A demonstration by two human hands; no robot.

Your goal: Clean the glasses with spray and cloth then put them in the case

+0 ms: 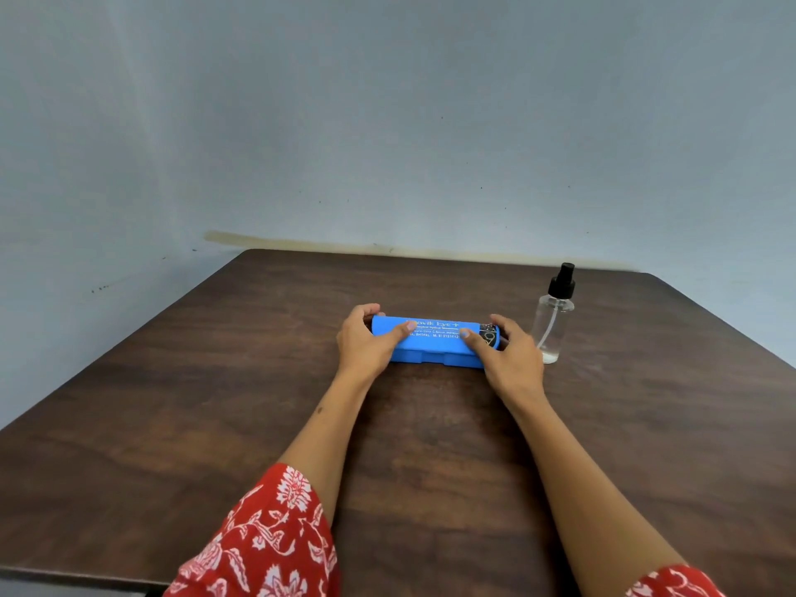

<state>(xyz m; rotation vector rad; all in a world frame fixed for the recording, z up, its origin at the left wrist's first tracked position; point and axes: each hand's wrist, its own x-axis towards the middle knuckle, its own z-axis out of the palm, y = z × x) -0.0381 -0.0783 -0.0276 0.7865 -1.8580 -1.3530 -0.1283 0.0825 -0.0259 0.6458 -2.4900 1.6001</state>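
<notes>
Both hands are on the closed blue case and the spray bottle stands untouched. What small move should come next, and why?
Probably lift the lid of the blue glasses case open. The left hand and right hand hold its two ends, thumbs on the lid, and it lies closed on the wooden table. No glasses or cloth are in view, so they may be inside. The spray bottle can wait.

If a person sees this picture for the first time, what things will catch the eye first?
The bright blue plastic glasses case at the middle of the dark brown wooden table stands out first, gripped at its ends by the left hand and the right hand. Just right of it stands a clear plastic spray bottle with a black nozzle.
</notes>
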